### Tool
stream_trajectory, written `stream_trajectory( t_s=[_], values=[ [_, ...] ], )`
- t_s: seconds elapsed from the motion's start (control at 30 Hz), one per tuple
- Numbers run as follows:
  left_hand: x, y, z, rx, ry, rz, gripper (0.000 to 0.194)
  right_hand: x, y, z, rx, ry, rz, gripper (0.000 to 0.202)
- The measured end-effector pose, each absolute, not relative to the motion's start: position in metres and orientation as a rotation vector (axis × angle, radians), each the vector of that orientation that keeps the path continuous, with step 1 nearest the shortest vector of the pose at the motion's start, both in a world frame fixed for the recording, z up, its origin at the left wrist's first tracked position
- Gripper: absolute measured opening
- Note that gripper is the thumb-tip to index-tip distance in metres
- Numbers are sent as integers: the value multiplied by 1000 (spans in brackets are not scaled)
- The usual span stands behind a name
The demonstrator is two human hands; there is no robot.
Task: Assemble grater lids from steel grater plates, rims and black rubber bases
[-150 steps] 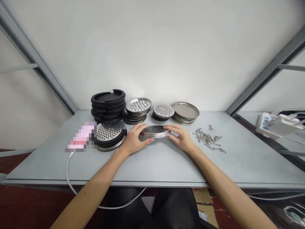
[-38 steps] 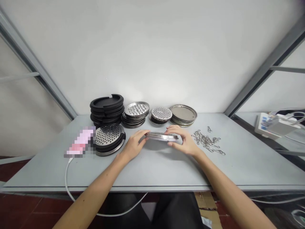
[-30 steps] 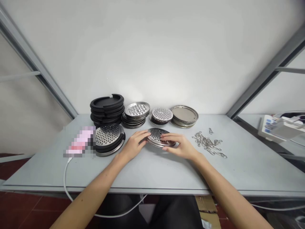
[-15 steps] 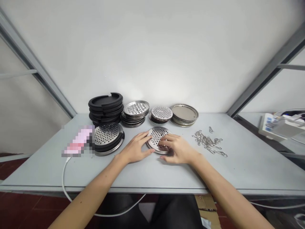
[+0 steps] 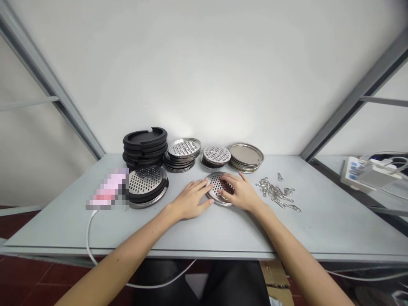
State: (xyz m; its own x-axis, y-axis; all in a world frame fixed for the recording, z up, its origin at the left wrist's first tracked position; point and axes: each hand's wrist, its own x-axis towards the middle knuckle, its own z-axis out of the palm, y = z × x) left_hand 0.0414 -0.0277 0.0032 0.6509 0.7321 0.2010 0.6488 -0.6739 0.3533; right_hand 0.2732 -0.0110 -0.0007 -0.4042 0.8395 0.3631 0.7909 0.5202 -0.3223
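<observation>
A round metal grater plate (image 5: 216, 182) full of small holes lies flat on the grey table in front of me. My left hand (image 5: 191, 202) rests at its left side, fingers stretched out, their tips touching the rim. On the plate's right half lies my right hand (image 5: 241, 193), fingers apart and touching the perforated top. That hand hides part of the plate's right side. To the left sits another grater disc with a black ring part (image 5: 149, 193) around its front edge, over a metal rim.
Along the back stand stacked black rings (image 5: 145, 146), stacked grater plates (image 5: 184, 148), smaller perforated discs (image 5: 216, 155) and plain metal lids (image 5: 246, 154). Small metal clips (image 5: 276, 191) lie scattered at right. A blurred pink object (image 5: 110, 187) with a white cable is at left. A power strip (image 5: 355, 174) sits far right.
My right hand's fingers have gone from curled to spread, and its thumb has come up from the table onto the plate. The view has shifted slightly.
</observation>
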Motion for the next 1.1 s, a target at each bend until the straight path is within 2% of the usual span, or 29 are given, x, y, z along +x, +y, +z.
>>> stream_trajectory(
  t_s=[0.07, 0.13, 0.23, 0.33, 0.4, 0.5, 0.57, 0.8, 1.1],
  values=[
    [43, -28, 10, 2641, 1074, 430, 64, 280, -10, 0, -1378, -2236, 122, 37],
    [40, -27, 24, 2710, 1041, 475, 65, 287, -6, -2, -1405, -2203, 97, 36],
    [24, -16, 60, 2875, 1126, 747, 43, 297, -1, -4, -1416, -2188, 63, 33],
    [-5, 7, 102, 2930, 1450, 955, 36, 303, 2, -4, -1389, -2215, 72, 32],
    [-27, 28, 122, 2879, 1806, 873, 41, 304, 3, -4, -1378, -2226, 78, 33],
    [-55, 56, 133, 2583, 2339, 543, 56, 304, 4, -5, -1364, -2222, 81, 35],
    [-66, 66, 130, 2392, 2463, 354, 55, 303, 5, -6, -1349, -2219, 80, 35],
    [-61, 65, 119, 2464, 2375, 496, 29, 303, 5, -7, -1345, -2217, 86, 34],
    [-51, 58, 127, 2568, 2120, 855, 26, 303, 5, -7, -1348, -2229, 87, 34]
  ],
)
